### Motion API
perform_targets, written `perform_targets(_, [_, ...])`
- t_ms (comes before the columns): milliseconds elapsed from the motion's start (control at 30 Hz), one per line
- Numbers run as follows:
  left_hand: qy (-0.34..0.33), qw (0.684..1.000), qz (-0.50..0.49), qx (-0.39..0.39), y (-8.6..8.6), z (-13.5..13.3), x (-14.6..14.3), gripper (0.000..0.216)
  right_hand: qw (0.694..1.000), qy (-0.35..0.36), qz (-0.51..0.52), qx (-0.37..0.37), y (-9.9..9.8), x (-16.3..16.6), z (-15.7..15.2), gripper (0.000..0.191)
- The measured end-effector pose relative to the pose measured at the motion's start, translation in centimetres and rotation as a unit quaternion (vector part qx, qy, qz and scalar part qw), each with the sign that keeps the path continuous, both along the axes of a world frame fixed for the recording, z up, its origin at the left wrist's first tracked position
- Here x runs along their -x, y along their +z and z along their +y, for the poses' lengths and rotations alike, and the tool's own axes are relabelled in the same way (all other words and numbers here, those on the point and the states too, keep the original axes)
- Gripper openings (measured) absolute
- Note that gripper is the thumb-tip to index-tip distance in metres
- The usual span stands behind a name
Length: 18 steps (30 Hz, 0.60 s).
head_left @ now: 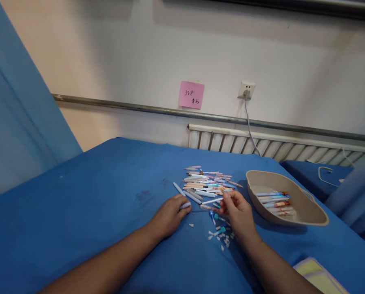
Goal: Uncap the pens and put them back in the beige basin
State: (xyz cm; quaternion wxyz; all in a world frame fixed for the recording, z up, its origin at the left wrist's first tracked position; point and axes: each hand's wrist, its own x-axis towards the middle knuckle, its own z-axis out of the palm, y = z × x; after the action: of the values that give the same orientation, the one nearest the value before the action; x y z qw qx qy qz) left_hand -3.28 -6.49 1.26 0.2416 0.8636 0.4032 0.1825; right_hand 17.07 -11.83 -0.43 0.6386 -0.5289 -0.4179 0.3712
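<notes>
My left hand [171, 215] is closed around a pale lavender pen barrel [185, 205], low over the blue cloth. My right hand [239, 214] pinches a thin white pen refill [212, 201] that points left toward my left hand. Behind both hands lies a loose heap of pen parts [205, 185], with lavender, peach, white and patterned barrels among slim refills. Between and below my hands are small blue and teal pieces [219, 231] and several tiny white tips [226, 242]. One white tip [191, 225] lies apart, close to my left hand.
A beige plastic basin [292, 183] holding several pens [274, 200] stands to the right. A yellow and lavender folded cloth [319, 275] lies at lower right. Behind the blue-covered table [78, 228] are a radiator [231, 141], a rail and a plugged-in cord [249, 122]. Blue curtains hang on both sides.
</notes>
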Motion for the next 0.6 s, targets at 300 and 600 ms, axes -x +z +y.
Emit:
perform_targets(300, [-0.03,0.997,0.067,-0.033,0.0,-0.88,-0.21,0.01,1.0,0.004,0.001,-0.004,-0.29,0.38,0.1,0.035])
perform_targets(600, [0.017,0.986,-0.109,0.127,0.34,-0.01,-0.2,0.02,1.0,-0.007,0.001,-0.02,0.54,0.54,-0.41,0.036])
